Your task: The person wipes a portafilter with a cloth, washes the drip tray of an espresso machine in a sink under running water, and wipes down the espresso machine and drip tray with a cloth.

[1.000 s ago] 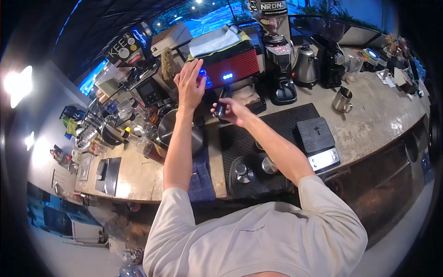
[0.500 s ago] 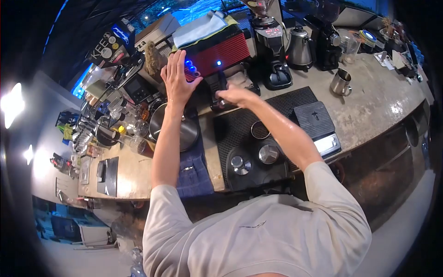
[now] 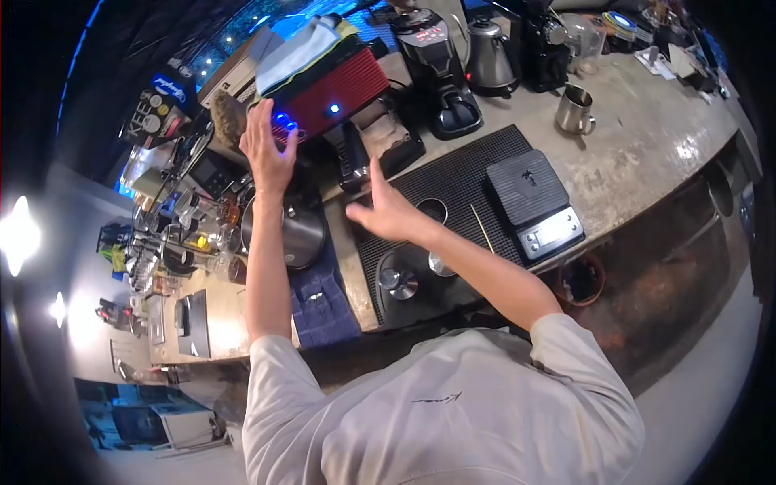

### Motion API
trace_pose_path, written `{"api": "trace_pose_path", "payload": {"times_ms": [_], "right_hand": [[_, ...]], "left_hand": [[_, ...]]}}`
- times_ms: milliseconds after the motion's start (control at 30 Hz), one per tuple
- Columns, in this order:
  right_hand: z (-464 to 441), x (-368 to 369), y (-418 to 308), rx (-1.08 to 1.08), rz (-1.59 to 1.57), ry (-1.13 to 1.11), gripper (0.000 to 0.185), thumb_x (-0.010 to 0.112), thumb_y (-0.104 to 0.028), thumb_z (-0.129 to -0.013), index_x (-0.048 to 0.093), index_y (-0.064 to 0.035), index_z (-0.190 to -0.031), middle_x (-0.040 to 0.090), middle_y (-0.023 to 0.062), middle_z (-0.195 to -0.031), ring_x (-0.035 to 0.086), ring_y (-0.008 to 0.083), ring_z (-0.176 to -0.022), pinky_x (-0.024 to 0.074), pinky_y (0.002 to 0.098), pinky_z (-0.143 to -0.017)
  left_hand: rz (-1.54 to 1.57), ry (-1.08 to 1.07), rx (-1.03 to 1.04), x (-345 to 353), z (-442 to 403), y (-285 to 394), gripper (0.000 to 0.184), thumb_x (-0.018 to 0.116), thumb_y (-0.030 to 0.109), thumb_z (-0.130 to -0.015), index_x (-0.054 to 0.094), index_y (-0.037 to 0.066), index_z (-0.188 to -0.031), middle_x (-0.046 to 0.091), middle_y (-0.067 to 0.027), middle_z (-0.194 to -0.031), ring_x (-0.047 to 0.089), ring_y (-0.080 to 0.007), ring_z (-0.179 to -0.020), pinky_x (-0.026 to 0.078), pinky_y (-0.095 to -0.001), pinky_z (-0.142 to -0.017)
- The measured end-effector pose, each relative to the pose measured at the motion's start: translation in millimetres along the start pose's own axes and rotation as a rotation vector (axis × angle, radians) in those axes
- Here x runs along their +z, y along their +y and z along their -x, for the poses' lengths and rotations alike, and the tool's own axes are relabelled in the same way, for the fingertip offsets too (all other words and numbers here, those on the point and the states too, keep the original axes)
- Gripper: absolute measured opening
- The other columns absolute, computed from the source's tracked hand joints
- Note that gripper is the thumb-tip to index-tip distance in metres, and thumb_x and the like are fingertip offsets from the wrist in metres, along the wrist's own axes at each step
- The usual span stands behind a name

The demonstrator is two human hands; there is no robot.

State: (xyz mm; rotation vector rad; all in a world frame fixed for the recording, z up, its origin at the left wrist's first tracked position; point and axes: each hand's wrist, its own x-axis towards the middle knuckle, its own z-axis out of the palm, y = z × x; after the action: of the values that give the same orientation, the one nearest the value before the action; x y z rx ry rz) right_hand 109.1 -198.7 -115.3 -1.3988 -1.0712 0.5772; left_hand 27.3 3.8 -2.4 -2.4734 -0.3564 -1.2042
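Observation:
At the left front of the red espresso machine (image 3: 327, 95), my left hand (image 3: 268, 158) rests with fingers stretched along its corner, next to the blue-lit buttons. A black portafilter handle (image 3: 355, 152) points out toward me from below the machine's front. My right hand (image 3: 390, 210) is open, thumb and forefinger spread, over the near edge of the black bar mat (image 3: 477, 166). It sits just short of the handle, holding nothing. Below it, a steel tamper (image 3: 398, 281) stands on a dark tray, and a second round metal tool is partly hidden by my right forearm.
A black scale (image 3: 529, 190) lies on the mat's right side. Behind are a coffee grinder (image 3: 440, 77) and a kettle (image 3: 489, 61); a steel milk pitcher (image 3: 574, 113) stands farther right. Left of the mat are a steel pot (image 3: 301, 234) and a blue cloth (image 3: 323, 307).
My right hand has let go of the portafilter handle and drawn back toward me, opening. My left hand stays at the machine's corner. The view has shifted, so the counter sits farther left.

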Motion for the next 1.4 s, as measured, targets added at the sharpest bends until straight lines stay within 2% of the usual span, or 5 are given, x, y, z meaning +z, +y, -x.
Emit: {"api": "trace_pose_path", "payload": {"times_ms": [200, 367, 933, 1233, 1400], "right_hand": [[88, -104, -24, -0.028, -0.005, -0.714, 0.07, 0.061, -0.027, -0.089, 0.03, 0.0017, -0.145, 0.058, 0.0186, -0.124, 0.063, 0.0244, -0.089, 0.0522, 0.0322, -0.075], [135, -160, -10, 0.084, -0.173, -0.631, 0.066, 0.065, -0.009, -0.086, 0.036, -0.0092, -0.146, 0.059, 0.0133, -0.123, 0.06, 0.0209, -0.09, 0.05, 0.0276, -0.076], [200, -222, -10, 0.13, -0.427, -0.414, 0.066, 0.059, -0.007, -0.087, 0.03, 0.0009, -0.146, 0.056, 0.0172, -0.126, 0.055, 0.0218, -0.103, 0.0441, 0.03, -0.089], [224, -283, -3, 0.079, -0.551, -0.06, 0.057, 0.056, -0.004, -0.088, 0.037, 0.0018, -0.142, 0.056, 0.0165, -0.124, 0.058, 0.0205, -0.095, 0.0459, 0.0272, -0.081], [135, -339, 29, 0.104, -0.022, 0.667, 0.043, 0.06, -0.01, -0.089, 0.05, 0.0034, -0.129, 0.059, 0.0129, -0.113, 0.057, 0.0161, -0.084, 0.0496, 0.0261, -0.07]], "left_hand": [[0.028, 0.008, -0.021, -3, -2, 7, 0.066, 0.071, 0.017, -0.079, 0.043, 0.007, -0.138, 0.05, -0.0115, -0.137, 0.047, -0.0288, -0.127, 0.034, -0.0386, -0.105], [0.03, 0.007, -0.029, 0, -4, 8, 0.064, 0.07, 0.014, -0.08, 0.043, 0.006, -0.138, 0.05, -0.0117, -0.137, 0.046, -0.0292, -0.127, 0.034, -0.0384, -0.106], [-0.035, 0.072, -0.011, 4, 0, 5, 0.057, 0.061, 0.018, -0.085, 0.044, 0.009, -0.138, 0.051, -0.0115, -0.137, 0.046, -0.0317, -0.127, 0.036, -0.0406, -0.103], [-0.048, 0.228, -0.094, -22, -4, 53, 0.049, 0.057, 0.018, -0.091, 0.044, 0.006, -0.137, 0.049, -0.014, -0.136, 0.047, -0.031, -0.124, 0.04, -0.0392, -0.101], [0.149, 0.297, -0.352, -62, 32, 103, 0.043, 0.051, 0.012, -0.093, 0.045, 0.002, -0.134, 0.05, -0.0162, -0.132, 0.052, -0.028, -0.113, 0.047, -0.0335, -0.091]]}}
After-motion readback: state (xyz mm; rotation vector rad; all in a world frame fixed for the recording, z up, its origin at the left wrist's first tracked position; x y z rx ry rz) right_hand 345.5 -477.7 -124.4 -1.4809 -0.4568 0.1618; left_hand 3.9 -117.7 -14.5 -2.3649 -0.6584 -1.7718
